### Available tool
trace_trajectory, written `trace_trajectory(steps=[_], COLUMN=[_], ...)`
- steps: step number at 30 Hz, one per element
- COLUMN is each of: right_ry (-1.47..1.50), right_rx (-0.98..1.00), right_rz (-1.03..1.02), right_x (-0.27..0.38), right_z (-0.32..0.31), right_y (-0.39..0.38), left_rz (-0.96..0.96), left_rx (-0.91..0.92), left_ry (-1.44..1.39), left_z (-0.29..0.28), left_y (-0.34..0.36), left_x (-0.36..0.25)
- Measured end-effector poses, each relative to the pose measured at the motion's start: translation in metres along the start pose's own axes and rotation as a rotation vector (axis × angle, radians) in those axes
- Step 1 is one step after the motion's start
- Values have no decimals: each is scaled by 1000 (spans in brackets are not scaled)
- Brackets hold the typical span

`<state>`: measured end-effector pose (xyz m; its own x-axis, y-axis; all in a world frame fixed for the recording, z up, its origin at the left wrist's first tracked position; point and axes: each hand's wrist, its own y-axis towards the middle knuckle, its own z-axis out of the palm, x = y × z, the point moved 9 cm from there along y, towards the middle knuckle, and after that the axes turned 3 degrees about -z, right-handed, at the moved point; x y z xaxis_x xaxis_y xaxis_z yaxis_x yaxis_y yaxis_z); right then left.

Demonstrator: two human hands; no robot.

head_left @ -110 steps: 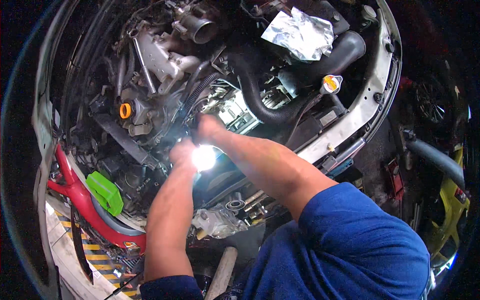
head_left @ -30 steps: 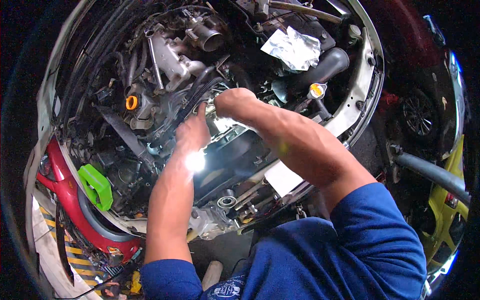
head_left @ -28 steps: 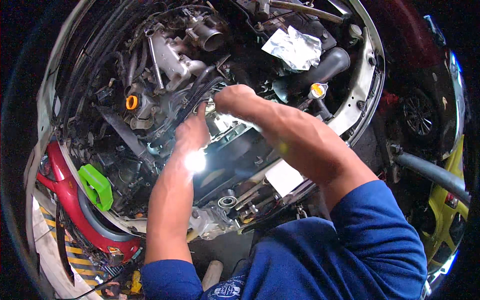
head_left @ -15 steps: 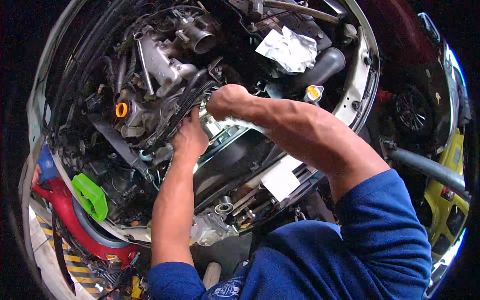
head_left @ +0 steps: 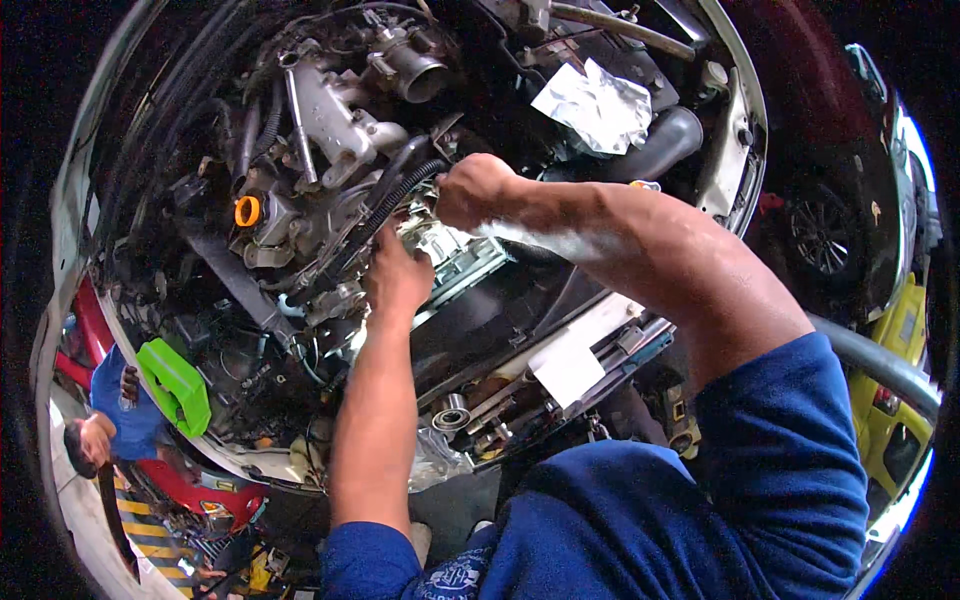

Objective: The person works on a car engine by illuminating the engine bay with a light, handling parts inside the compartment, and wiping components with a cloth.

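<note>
My right hand (head_left: 472, 195) is closed at the upper end of the lit engine section, beside a black corrugated hose (head_left: 405, 185); what it grips is hidden. My left hand (head_left: 400, 265) is lower and to the left, its index finger reaching up below that hose and its thumb apart. It looks open, with the fingertips partly hidden among the engine parts. A metal intake manifold (head_left: 335, 120) lies above the hands, and a bright metal part (head_left: 450, 255) shows between them and to the right.
Green plastic piece (head_left: 172, 385) at left, crumpled foil (head_left: 592, 105) at upper right, white card (head_left: 565, 370) and metal ring (head_left: 450, 415) on the front edge. Blue-grey pole (head_left: 870, 355) at right, near a yellow vehicle (head_left: 900, 420). A co-worker (head_left: 125, 415) in blue stands at far left.
The co-worker has come into view at far left. My right hand has risen from its position several seconds ago; the bright glare by my left wrist is gone. My left thumb now sticks out more.
</note>
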<state>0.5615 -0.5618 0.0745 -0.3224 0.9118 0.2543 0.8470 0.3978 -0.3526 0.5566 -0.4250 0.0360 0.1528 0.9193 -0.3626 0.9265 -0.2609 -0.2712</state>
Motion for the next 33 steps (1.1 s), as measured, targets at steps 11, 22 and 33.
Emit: trace_trajectory(steps=[11,22,33], right_ry=[-292,-106,-153], right_rx=[-36,69,57], right_rz=[-179,-207,5], right_x=[12,7,-2], right_z=[7,22,20], right_y=[8,23,12], left_rz=[-206,-160,-452], left_rx=[-459,-484,-247], left_ry=[-745,-587,-1055], left_z=[47,7,45], left_y=[39,23,22], left_x=[42,22,36])
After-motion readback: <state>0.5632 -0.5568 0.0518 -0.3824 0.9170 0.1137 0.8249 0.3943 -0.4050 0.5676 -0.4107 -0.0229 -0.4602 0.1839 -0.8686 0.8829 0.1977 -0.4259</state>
